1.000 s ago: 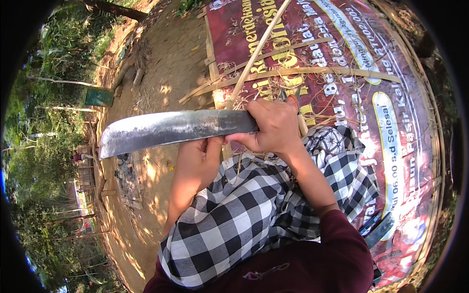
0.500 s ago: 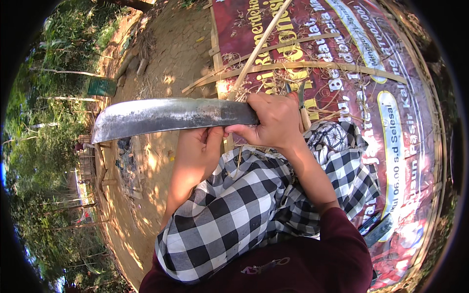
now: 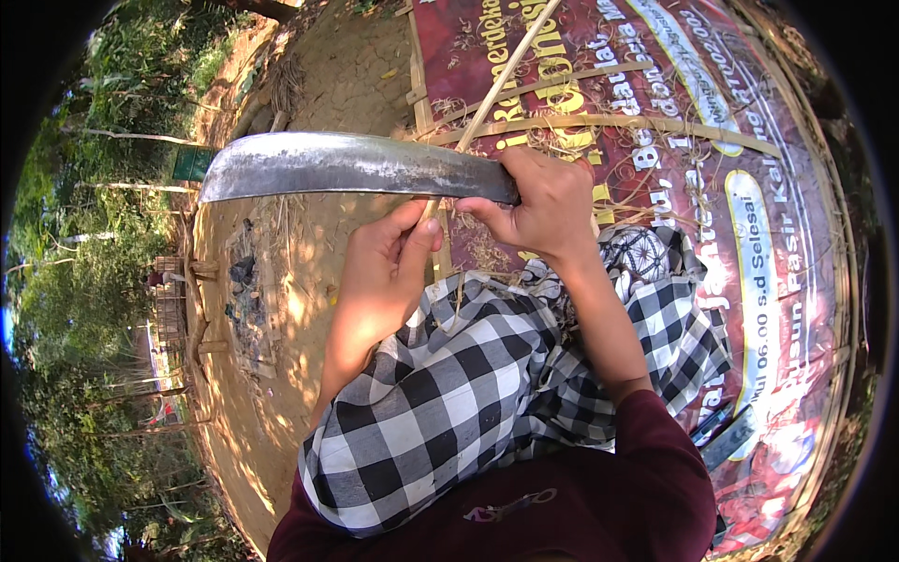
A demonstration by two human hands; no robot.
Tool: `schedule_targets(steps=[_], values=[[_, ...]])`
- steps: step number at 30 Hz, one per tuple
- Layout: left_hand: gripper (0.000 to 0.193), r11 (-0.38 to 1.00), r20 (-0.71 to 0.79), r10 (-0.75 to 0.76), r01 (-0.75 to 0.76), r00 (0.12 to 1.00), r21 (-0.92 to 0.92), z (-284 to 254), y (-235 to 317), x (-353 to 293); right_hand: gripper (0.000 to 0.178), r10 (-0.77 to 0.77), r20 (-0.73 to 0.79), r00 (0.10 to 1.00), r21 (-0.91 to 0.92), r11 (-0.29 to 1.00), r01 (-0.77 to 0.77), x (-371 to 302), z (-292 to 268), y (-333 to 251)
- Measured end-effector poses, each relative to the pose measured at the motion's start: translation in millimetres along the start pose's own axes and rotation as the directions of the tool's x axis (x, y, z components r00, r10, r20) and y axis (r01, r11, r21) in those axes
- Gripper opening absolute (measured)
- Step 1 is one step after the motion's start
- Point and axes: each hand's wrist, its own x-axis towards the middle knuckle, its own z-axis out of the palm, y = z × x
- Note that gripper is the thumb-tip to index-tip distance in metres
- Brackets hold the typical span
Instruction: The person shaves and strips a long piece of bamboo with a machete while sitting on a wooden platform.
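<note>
My right hand (image 3: 552,206) is closed around the handle end of a machete (image 3: 351,169), its thumb pressed near the base of the blade. The broad, worn steel blade points left, across a thin bamboo strip (image 3: 510,70). My left hand (image 3: 384,262) pinches the near end of this strip between thumb and fingers, just below the blade's near edge. From there the strip slants away to the upper right. The machete's handle is hidden in my right fist. Black-and-white checked cloth (image 3: 440,393) covers my lap below both hands.
A dark red printed banner (image 3: 674,187) lies on the right, strewn with curly shavings (image 3: 618,211). Flat bamboo slats (image 3: 646,126) cross it. A dark flat object (image 3: 730,440) sits at lower right. Bare earth (image 3: 346,84) spreads to the left, with trees beyond.
My right hand and the machete have moved away from me along the strip and slightly right. My left hand, still pinching the strip, shows more fully below the blade.
</note>
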Motion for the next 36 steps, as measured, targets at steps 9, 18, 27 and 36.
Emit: schedule_targets(steps=[9, 18, 27, 36], values=[[0.020, 0.997, -0.029, -0.076, 0.076, 0.997, 0.028, 0, 0, -6, 0.061, -0.013, 0.080, 0.997, -0.034, 0.999, 0.016, 3, -7, -8], [0.026, 1.000, 0.032, 0.000, -0.001, 0.999, 0.022, 0, -6, -3, 0.061, -0.040, 0.076, 0.996, -0.017, 0.999, 0.041, -1, -4, -14], [0.020, 0.997, 0.063, -0.074, 0.071, 0.995, 0.040, -2, 0, -5, 0.063, 0.011, 0.080, 0.997, 0.007, 1.000, -0.012, -1, -4, -10], [0.020, 0.997, -0.029, -0.058, 0.059, 0.998, 0.041, 4, 1, -7, 0.060, 0.061, 0.009, 0.998, -0.103, 0.993, -0.059, 1, -11, 7]])
